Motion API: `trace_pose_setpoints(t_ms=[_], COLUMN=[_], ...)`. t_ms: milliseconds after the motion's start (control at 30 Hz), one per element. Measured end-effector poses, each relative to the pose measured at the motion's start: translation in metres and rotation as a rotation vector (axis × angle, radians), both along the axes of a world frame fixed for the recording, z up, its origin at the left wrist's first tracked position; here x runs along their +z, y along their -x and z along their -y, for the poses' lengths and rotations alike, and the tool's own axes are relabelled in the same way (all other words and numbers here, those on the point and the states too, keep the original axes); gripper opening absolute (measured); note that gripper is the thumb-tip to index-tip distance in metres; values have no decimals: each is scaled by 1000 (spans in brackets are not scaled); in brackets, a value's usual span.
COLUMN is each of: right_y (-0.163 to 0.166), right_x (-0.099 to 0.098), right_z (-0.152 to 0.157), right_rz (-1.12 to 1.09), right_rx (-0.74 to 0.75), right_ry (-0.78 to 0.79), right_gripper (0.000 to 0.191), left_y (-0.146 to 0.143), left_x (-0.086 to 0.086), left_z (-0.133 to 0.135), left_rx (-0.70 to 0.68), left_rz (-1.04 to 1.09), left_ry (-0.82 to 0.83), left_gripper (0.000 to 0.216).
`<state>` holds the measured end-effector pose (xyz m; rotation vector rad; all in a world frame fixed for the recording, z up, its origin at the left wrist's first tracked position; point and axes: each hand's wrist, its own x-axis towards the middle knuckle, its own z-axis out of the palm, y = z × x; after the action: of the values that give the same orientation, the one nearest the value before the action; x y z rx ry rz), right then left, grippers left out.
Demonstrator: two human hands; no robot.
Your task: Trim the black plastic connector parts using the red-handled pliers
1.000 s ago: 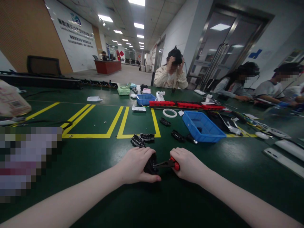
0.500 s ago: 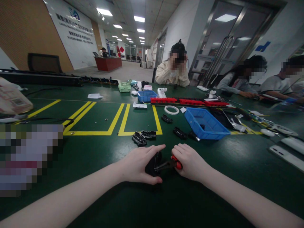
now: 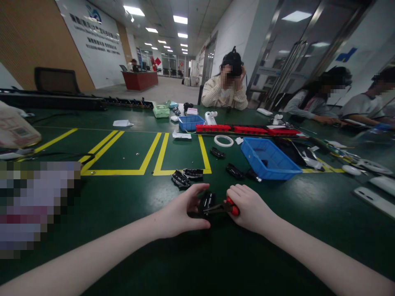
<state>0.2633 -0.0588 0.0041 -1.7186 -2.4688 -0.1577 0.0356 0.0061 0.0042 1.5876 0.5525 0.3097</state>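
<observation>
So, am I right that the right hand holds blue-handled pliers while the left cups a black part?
Not quite: the head view shows red handles on the pliers in the right hand; the left hand does cup a black part.

Single head camera, facing forward and down across green table (image 3: 108, 197); left hand (image 3: 177, 216), right hand (image 3: 249, 207) close, red desk (image 3: 140, 81) far.
</observation>
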Motion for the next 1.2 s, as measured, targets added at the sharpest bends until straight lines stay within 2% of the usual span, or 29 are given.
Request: trace_pose_setpoints(t_ms=[100,167,333,533,733,933,1200], right_y=[0,1,3,4,2,0,-1], right_x=[0,-1,0,1,-2,-5,-4], right_z=[-1,-1,0,0,-2,-2,-1], right_rz=[0,7,18,14,8,-26,-97], right_rx=[-11,-11,1,3,2,6,21], right_ry=[1,3,17,32,17,-2,-54], right_gripper=[13,13,16,17,17,14,11], left_y=[0,1,1,-6,-11,-10,-10], left_x=[3,8,16,9,4,10,8], left_z=[0,2,8,10,11,14,13], left_rx=[-19,-47,-104,-36,4,-64,-89], left_rz=[-4,-66,-150,-128,-116,-226,-261], left_ry=[81,64,-146,-376,-475,-627,-679], left_gripper=[78,77,79,54,50,39,38])
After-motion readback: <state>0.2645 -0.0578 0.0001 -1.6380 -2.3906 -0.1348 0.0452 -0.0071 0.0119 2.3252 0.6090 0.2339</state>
